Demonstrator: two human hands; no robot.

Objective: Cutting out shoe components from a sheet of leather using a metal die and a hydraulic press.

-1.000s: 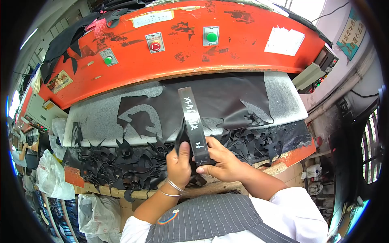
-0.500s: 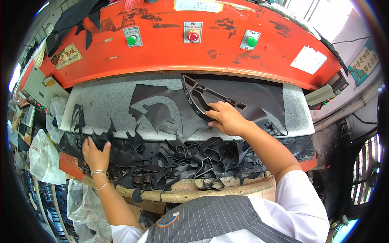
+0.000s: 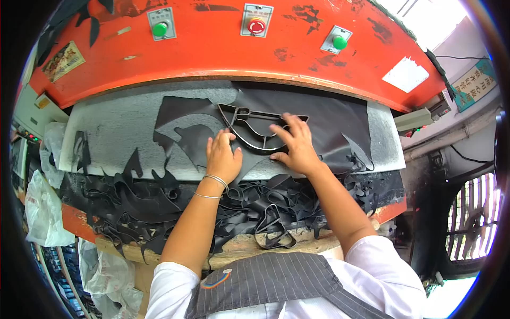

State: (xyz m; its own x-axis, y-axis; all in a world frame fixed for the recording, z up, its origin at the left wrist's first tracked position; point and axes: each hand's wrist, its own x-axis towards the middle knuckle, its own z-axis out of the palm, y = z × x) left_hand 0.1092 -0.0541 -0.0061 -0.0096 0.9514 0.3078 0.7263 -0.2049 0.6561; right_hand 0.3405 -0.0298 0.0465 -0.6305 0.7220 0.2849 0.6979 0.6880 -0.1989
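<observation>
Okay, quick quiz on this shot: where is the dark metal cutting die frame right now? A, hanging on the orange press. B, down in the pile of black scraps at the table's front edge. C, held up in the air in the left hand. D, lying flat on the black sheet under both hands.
D: the dark metal cutting die frame lies flat on the black sheet, with the left hand and the right hand pressing on it.

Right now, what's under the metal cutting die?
The metal cutting die lies on a black sheet over the grey cutting pad. The left hand and right hand cover its lower edge, hiding what's beneath there.
</observation>
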